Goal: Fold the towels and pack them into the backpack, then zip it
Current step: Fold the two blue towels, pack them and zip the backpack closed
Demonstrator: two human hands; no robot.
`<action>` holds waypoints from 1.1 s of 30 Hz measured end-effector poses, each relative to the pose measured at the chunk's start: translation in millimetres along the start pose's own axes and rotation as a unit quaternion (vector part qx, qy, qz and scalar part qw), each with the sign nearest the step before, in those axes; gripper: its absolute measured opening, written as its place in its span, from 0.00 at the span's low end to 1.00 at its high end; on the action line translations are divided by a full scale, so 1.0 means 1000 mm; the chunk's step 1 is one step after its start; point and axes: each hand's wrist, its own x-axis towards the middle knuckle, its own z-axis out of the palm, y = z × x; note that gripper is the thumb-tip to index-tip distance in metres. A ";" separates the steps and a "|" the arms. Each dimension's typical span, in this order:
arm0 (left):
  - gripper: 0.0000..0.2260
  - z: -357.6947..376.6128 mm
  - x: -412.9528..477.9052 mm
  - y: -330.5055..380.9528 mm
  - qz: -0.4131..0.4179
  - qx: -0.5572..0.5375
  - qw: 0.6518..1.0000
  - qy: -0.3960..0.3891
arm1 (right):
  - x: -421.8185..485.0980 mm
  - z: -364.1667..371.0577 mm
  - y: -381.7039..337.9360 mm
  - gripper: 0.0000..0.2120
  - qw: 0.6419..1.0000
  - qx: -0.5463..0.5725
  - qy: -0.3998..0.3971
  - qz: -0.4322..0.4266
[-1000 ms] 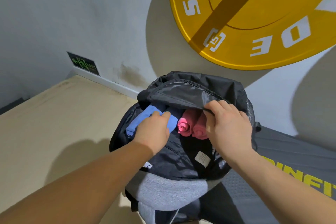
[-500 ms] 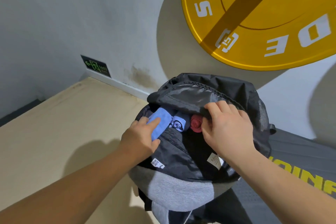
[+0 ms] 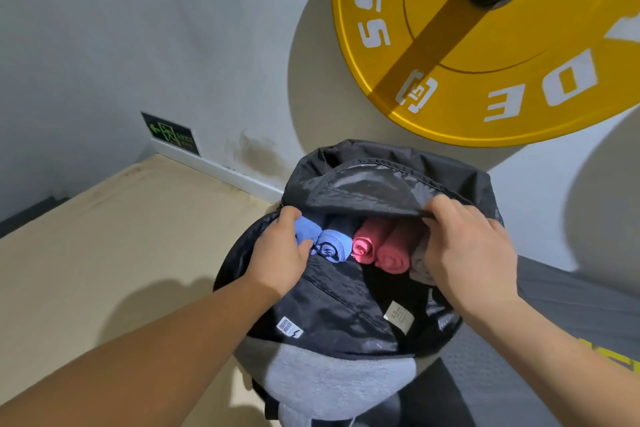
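A black backpack with a grey front panel stands unzipped in front of me, its mouth wide. Rolled towels lie side by side inside: two blue ones, two pink ones, and a grey one half hidden at the right. My left hand is at the left end of the opening, thumb and fingers closed on the leftmost blue towel. My right hand pinches the edge of the backpack's top flap and holds it up.
A large yellow weight plate hangs on the grey wall right behind the backpack. A tan floor spreads to the left, a dark grey mat lies to the right. A small exit sign sits low on the wall.
My left hand has pushed the blue towel deeper into the left end of the opening. My right hand has pulled the flap higher, so both pink rolls and a grey one now show.
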 end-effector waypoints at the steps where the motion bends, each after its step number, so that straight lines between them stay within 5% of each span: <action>1: 0.15 0.002 0.005 0.007 -0.005 -0.026 1.000 0.008 | -0.001 -0.003 0.002 0.02 1.000 0.004 0.002 0.001; 9: 0.13 0.011 -0.002 -0.007 -0.092 -0.065 0.991 0.071 | -0.010 0.000 0.007 0.02 1.000 0.012 -0.016 -0.022; 14: 0.07 0.014 0.009 -0.009 -0.068 -0.093 0.993 -0.014 | -0.011 0.006 -0.006 0.02 0.999 0.040 -0.032 -0.011; 18: 0.15 0.019 0.017 -0.007 -0.077 -0.096 0.985 -0.120 | -0.012 0.004 -0.006 0.02 0.998 0.050 -0.038 -0.015; 22: 0.18 0.015 0.009 -0.010 -0.070 -0.099 0.987 -0.107 | -0.004 0.001 0.005 0.10 0.992 0.121 -0.043 0.009; 26: 0.11 -0.007 -0.006 -0.001 -0.036 -0.083 0.991 -0.103 | -0.003 -0.007 0.026 0.31 0.948 0.258 -0.081 0.171; 28: 0.07 -0.017 -0.016 0.011 -0.009 -0.084 0.991 -0.104 | -0.001 -0.018 0.034 0.39 0.897 0.335 -0.120 0.262; 31: 0.07 -0.033 -0.029 0.031 0.036 -0.074 0.993 -0.081 | 0.004 -0.037 0.036 0.39 0.801 0.434 -0.209 0.356; 33: 0.07 -0.045 -0.037 0.043 0.047 -0.078 0.994 -0.063 | 0.002 -0.049 0.031 0.34 0.797 0.424 -0.247 0.352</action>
